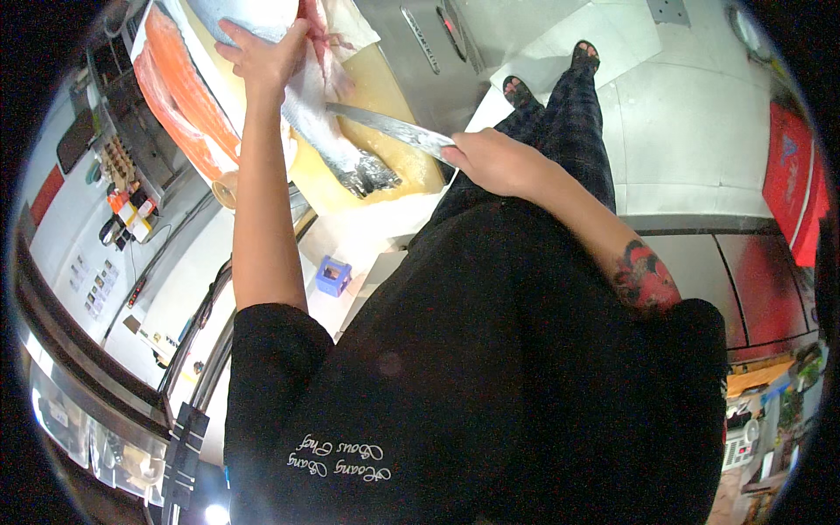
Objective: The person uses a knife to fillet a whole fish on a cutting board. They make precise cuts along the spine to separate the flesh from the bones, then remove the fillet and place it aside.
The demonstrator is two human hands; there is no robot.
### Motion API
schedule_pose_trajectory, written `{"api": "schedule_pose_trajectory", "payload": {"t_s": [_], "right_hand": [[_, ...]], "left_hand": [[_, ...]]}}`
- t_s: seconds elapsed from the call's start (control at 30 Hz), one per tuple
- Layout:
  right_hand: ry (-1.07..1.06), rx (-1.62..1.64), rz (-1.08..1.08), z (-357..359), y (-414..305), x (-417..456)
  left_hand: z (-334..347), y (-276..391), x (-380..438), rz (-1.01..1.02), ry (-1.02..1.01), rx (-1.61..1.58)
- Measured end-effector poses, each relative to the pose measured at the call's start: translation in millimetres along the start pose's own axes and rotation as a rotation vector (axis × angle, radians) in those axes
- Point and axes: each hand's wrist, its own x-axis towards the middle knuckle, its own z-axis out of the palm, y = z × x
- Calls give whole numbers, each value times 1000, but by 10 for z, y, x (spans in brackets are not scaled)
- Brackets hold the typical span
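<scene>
My left hand [269,59] grips the silvery body of a salmon [312,98], with its thumb and fingers spread across the skin near the top edge. The fish lies on a yellowish cutting board [420,161], its dark tail fin [371,174] towards me. Pink flesh shows at its opened side. In my right hand [495,161] is the handle of a long knife [394,128]; the smeared blade points left, its tip at the fish's side. Beside the board, left of the fish, orange salmon fillets [190,85] lie on a white surface. The far end of the fish is cut off by the frame.
A steel unit with a handle [420,39] stands right of the board. Below the counter is a small blue plastic stool [333,275]. A roll-like round object [225,189] sits by the fillets. A red box [791,184] stands far right.
</scene>
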Motion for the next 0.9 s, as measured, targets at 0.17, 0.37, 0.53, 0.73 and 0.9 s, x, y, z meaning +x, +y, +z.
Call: {"api": "schedule_pose_trajectory", "payload": {"t_s": [0.17,0.37,0.53,0.73,0.9], "right_hand": [[13,-35,-95,-100,211,-27],[284,-41,93,-1359,195,-809],[499,-125,91,-2515,-95,-547],[559,-505,-381,-3851,-599,1032],[515,-832,-459,-4216,-1424,2659]], "left_hand": [[53,-103,19,76,4,-64],[-14,138,-157,41,72,-67],[-78,379,-442,9,92,-60],[-282,556,-966,42,116,-352],[-519,1043,-1301,-214,210,-494]]}}
